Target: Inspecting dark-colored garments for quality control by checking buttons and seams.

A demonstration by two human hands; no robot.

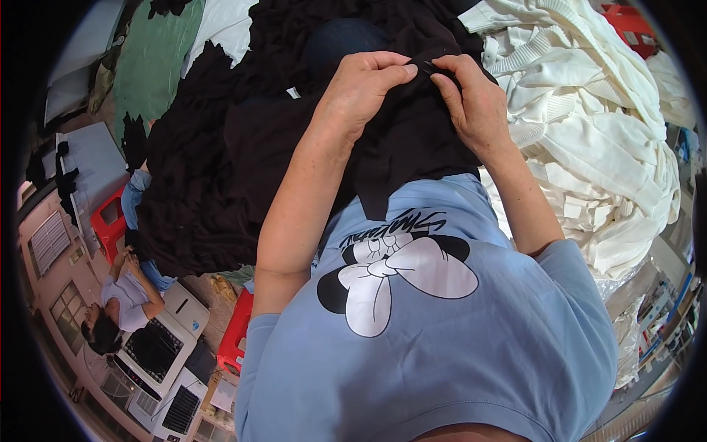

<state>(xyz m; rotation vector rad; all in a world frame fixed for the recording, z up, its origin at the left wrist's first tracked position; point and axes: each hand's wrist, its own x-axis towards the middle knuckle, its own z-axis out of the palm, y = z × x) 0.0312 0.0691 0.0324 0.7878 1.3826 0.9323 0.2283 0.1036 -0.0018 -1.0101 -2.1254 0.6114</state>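
Dark black cloth (250, 147), knitted by the look of it, spreads over my lap and the heap in front of me. My left hand (366, 85) pinches a bit of this cloth between thumb and forefinger. Close beside it on the right, my right hand (475, 103) has its thumb and forefinger closed at a small, dark, pointed piece (428, 67). Whether that piece is a fold of the cloth or a small tool, I cannot tell. The fingertips of both hands nearly meet. A strip of the cloth hangs down over my blue shirt (442, 353).
White knitted garments (589, 140) lie piled on the right. A dark blue rounded thing (342, 48) sits among the black cloth beyond my hands. Red stools (236, 335) stand at the left, where another person (129, 298) sits. A green sheet (151, 66) lies far left.
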